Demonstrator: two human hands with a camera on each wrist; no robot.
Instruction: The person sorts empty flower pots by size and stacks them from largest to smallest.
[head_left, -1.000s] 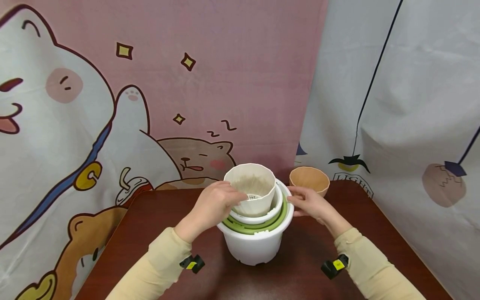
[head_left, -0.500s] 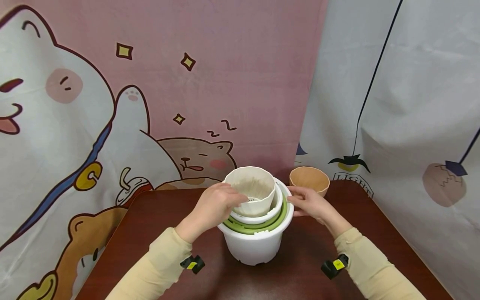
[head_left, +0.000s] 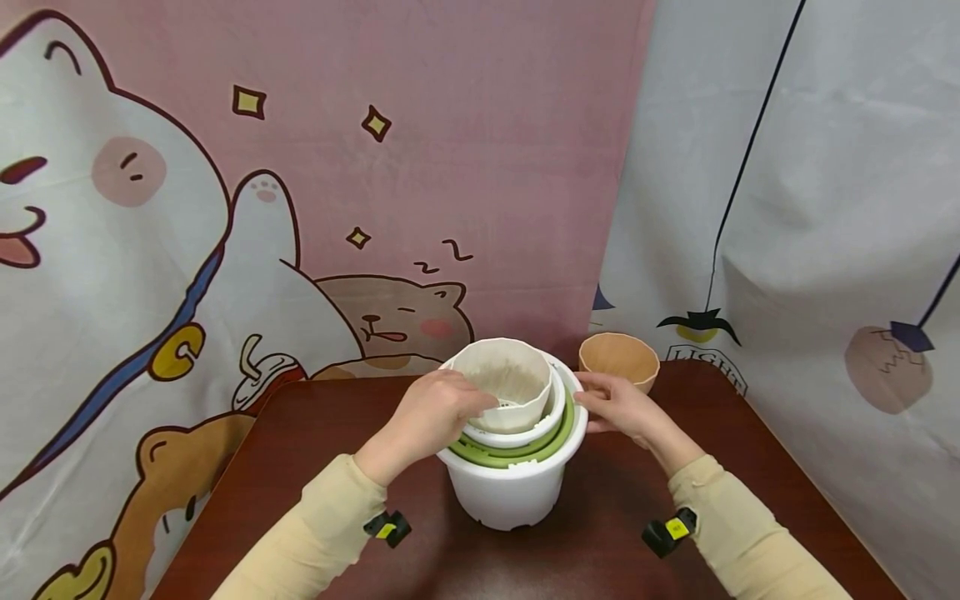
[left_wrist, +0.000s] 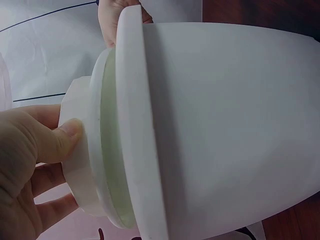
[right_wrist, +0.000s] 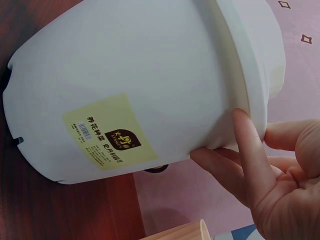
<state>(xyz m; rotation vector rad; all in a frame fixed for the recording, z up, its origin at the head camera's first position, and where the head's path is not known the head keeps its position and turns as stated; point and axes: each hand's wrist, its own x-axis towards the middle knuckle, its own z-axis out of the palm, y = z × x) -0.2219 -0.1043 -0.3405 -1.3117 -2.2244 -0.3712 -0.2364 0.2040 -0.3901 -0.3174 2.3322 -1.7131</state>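
Note:
A small cream plastic flowerpot [head_left: 525, 375] with a faceted rim and brown stains inside sits in a nested stack. Around it come a white pot [head_left: 558, 404], a green pot [head_left: 491, 458] and a large white pot [head_left: 506, 500] outermost, standing upright. My left hand [head_left: 431, 412] pinches the cream pot's near-left rim, thumb on the outside [left_wrist: 75, 150] in the left wrist view. My right hand [head_left: 618, 407] holds the large pot's right rim, thumb above and fingers under the lip. A yellow label [right_wrist: 110, 132] shows on the large pot's side in the right wrist view.
An orange-tan flowerpot [head_left: 621, 358] stands at the back right of the dark red-brown table [head_left: 330, 483], just behind my right hand. A pink cartoon curtain [head_left: 487, 167] hangs behind the table, with a white one [head_left: 840, 208] on the right.
The cream pot has sunk a little lower into the stack, and its far rim has tipped down. My left hand has shifted slightly with it; my right hand has stayed put.

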